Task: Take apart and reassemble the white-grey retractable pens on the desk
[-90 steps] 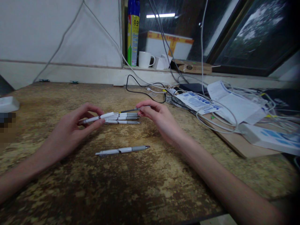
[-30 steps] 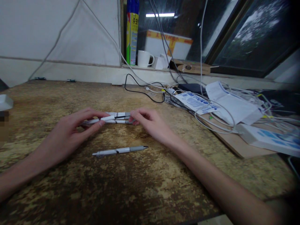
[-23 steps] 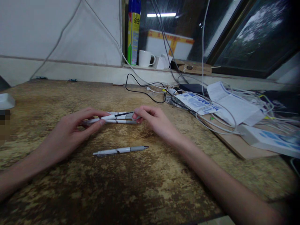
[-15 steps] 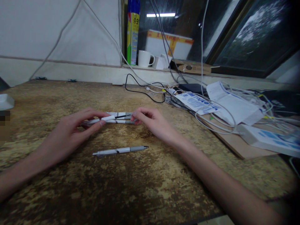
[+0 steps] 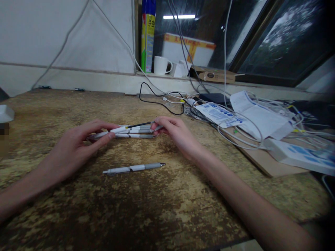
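My left hand [image 5: 75, 144] pinches the white rear barrel [image 5: 112, 131] of a pen just above the worn tabletop [image 5: 136, 205]. A thin black refill [image 5: 140, 124] sticks out of that barrel toward the right. My right hand [image 5: 174, 132] is closed on the pen's grey front grip piece [image 5: 156, 129], at the refill's tip. Behind and under them lie a few more white-and-grey pens [image 5: 136, 134] side by side. One complete pen [image 5: 133, 168] lies alone, nearer to me, tip pointing right.
Tangled white and black cables [image 5: 243, 129], printed paper packets [image 5: 220, 114] and a wooden board [image 5: 277, 164] crowd the right side. On the window sill stand a spray can [image 5: 148, 36], a white mug [image 5: 160, 65] and a cardboard box [image 5: 217, 75]. A white object [image 5: 5, 113] lies far left.
My right hand pushed in toward the barrel, then drew back to the right, so more of the black refill shows now. My left hand has barely moved.
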Motion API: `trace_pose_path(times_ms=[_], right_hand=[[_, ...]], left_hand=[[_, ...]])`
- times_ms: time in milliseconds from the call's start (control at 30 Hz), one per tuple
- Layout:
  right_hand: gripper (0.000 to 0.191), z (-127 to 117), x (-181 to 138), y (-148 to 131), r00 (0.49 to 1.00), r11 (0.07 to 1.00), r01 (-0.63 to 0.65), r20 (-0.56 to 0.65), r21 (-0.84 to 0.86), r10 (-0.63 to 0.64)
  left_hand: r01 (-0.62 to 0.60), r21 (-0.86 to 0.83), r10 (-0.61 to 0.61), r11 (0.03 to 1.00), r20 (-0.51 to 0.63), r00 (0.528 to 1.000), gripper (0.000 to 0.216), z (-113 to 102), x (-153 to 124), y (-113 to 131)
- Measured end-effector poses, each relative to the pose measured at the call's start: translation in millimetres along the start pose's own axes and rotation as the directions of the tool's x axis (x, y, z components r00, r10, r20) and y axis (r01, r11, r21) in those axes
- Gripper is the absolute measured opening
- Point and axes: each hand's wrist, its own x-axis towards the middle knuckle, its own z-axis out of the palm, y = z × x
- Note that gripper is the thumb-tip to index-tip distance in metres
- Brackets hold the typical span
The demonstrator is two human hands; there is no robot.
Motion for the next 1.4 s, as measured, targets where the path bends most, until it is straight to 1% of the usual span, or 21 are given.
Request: trace_pose_path(times_ms=[133,267,433,600,767,867,1000,1200,1400], right_hand=[[0.029,-2,1,0,0.999,1.0,0.001,-0.044,0.028,0.0],[0.028,-3,1,-1,0.996,0.998,-0.014,-0.082,0.063,0.02],[0.028,-5,2,0,0.994,0.996,-0.012,-0.108,0.092,0.022],[0.029,-7,4,2,0.993,0.996,-0.007,-0.12,0.088,0.018],[0.037,-7,4,2,0.993,0.996,-0.012,-0.116,0.09,0.022],[0.039,-8,4,2,0.993,0.996,-0.011,-0.113,0.086,0.021],[0.038,-9,4,3,0.994,0.997,-0.012,-0.104,0.07,0.02],[0.032,-10,5,4,0.998,0.999,-0.012,-0.068,0.037,0.014],[0.026,-12,6,6,0.997,1.0,0.016,-0.077,0.023,-0.014]], left_hand=[[0.042,-0.036,-0.042,0.998,0.004,0.999,0.04,0,1,-1],[0.096,-0.073,-0.097,0.993,-0.018,0.995,0.04,0,1,0],[0.123,-0.101,-0.125,0.987,-0.011,0.992,0.042,-1,0,2],[0.112,-0.092,-0.112,0.989,0.01,0.994,0.041,0,-2,1],[0.072,-0.109,-0.074,0.991,-0.013,0.997,0.039,4,-3,-5],[0.066,-0.121,-0.066,0.991,0.005,0.998,0.037,5,-2,-6],[0.052,-0.149,-0.05,0.987,0.019,0.999,0.035,6,-3,-7],[0.058,-0.148,-0.057,0.987,0.01,0.998,0.038,5,-3,-5],[0.08,-0.151,-0.08,0.985,0.005,0.997,0.04,4,-3,-2]])
